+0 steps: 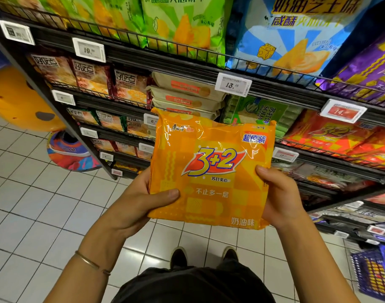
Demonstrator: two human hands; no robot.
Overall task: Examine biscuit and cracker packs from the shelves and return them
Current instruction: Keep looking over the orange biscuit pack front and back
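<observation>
Biscuit pack (211,169) is in the examining step, front up, left hand (141,206) and right hand (279,197) both grasping its sides; next comes returning it to the shelf (318,154).
</observation>
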